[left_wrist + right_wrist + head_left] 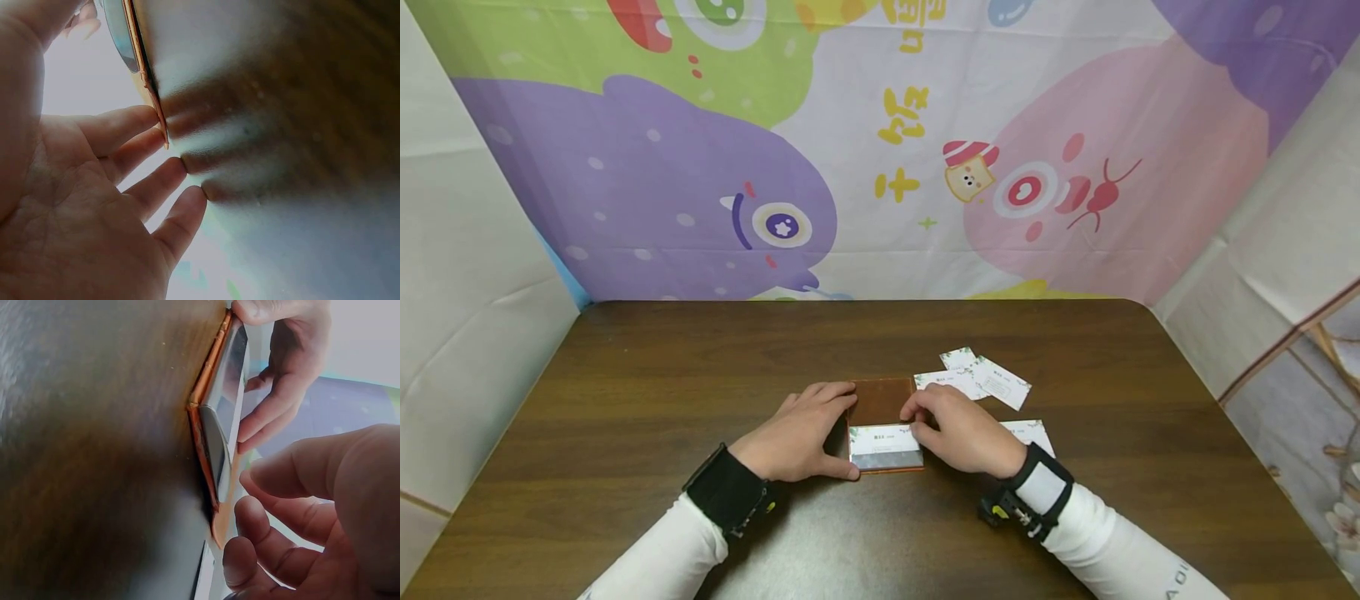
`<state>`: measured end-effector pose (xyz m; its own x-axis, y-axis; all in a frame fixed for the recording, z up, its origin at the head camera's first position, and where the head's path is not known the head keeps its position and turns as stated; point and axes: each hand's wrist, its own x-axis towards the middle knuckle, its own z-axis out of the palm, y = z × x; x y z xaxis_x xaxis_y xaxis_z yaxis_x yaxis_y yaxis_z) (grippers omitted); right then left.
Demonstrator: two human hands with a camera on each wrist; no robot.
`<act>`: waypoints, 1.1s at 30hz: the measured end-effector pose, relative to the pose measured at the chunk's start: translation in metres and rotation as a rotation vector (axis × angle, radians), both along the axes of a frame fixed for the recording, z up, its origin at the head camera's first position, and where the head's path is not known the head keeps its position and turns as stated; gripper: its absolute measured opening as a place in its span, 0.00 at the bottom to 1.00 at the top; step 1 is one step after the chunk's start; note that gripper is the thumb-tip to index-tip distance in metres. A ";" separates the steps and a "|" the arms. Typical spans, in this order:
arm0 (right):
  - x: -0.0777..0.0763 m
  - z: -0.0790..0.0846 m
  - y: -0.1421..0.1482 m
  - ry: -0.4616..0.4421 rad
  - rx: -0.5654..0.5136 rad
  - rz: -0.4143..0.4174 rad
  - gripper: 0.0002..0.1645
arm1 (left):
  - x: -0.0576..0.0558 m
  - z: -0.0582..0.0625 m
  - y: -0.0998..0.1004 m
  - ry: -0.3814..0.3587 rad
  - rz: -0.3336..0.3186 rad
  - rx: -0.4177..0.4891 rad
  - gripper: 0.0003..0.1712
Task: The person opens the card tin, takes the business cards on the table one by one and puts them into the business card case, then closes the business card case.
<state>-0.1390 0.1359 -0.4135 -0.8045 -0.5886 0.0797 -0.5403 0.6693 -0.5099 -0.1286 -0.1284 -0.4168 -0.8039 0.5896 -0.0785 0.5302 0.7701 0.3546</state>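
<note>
A brown leather card holder [880, 402] lies unfolded on the table, with a white printed card [884, 437] at a clear pocket [887, 460] in its near half. My left hand [797, 433] steadies the holder's left side, thumb by the near corner and fingers spread along the far part. In the left wrist view its fingertips [147, 115] meet the edge and the tabletop. Over the right edge of the card is my right hand [962, 429], fingers loosely bent. The right wrist view has its thumb and index tip close together beside the card [217, 447], which bows up slightly.
Several loose white cards [1003, 383] overlap behind my right hand. Another white card [1032, 433] lies partly hidden under the right wrist. A cartoon-printed cloth [880, 275] hangs along the table's far edge, with pale cloth at both sides.
</note>
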 end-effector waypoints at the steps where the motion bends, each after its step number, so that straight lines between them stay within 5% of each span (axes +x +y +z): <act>1: 0.000 0.001 0.001 0.000 -0.003 -0.003 0.08 | 0.000 0.000 0.000 -0.001 0.001 0.000 0.60; 33: 0.003 0.017 0.060 -0.011 0.004 -0.079 0.14 | 0.000 0.000 -0.001 -0.003 -0.002 -0.004 0.59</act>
